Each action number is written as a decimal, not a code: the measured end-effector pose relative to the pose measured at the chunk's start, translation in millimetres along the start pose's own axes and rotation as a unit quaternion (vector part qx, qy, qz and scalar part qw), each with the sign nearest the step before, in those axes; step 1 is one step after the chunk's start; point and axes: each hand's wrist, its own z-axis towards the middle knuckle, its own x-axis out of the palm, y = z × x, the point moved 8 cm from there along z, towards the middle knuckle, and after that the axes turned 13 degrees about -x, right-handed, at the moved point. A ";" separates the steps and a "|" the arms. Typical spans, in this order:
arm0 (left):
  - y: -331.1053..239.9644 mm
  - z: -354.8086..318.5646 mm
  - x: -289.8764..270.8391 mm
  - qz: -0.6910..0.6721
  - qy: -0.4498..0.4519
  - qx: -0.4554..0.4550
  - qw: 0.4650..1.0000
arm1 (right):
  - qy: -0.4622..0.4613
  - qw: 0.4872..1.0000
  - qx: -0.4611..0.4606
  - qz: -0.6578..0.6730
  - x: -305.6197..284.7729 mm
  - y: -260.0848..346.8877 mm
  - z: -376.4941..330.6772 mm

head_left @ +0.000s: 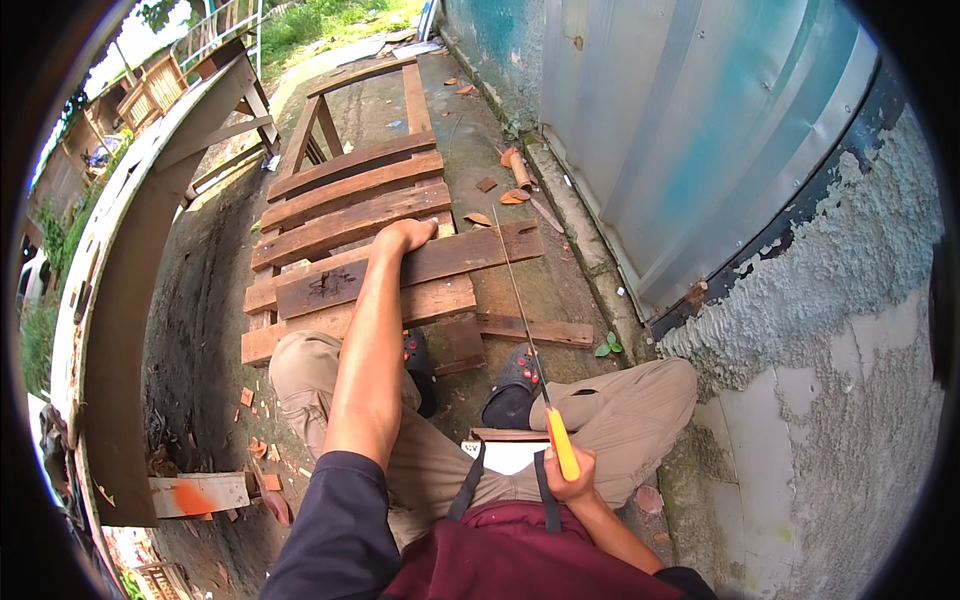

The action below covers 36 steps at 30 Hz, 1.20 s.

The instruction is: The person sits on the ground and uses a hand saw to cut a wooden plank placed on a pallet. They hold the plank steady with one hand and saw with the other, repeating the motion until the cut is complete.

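Observation:
My right hand (570,474) is closed round the yellow and orange handle of a handsaw (536,362). Its thin blade points away from me and crosses a dark brown wooden plank (440,257) near the right end. That plank lies aslant on a slatted wooden frame (350,226), its right end jutting past the slats. With the arm stretched forward, my left hand (403,238) grips the plank's far edge, fingers curled and partly hidden. Whether the saw's teeth have cut into the wood, I cannot tell.
A loose board (540,330) lies on the ground beyond my right shoe. Offcuts and dry leaves (515,197) are scattered about. A corrugated metal sheet (690,130) and a rough wall (850,350) stand at right. On the left is a long wooden table (130,300).

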 end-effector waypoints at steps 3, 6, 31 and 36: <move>-1.6 -24.5 -6.7 -0.014 0.014 -0.010 1.000 | 0.002 0.999 0.051 0.009 -19.0 14.3 -7.8; -4.1 -19.7 -6.6 -0.007 0.000 -0.010 1.000 | -0.027 0.995 0.093 0.026 -28.3 39.3 9.9; -44.7 -106.0 37.0 0.073 -0.344 0.334 0.874 | -0.153 0.979 0.120 0.058 -17.5 -74.2 -1.8; -53.4 -91.6 20.4 0.046 -0.255 0.347 0.901 | -0.169 0.958 0.194 0.124 -12.2 -98.0 -10.3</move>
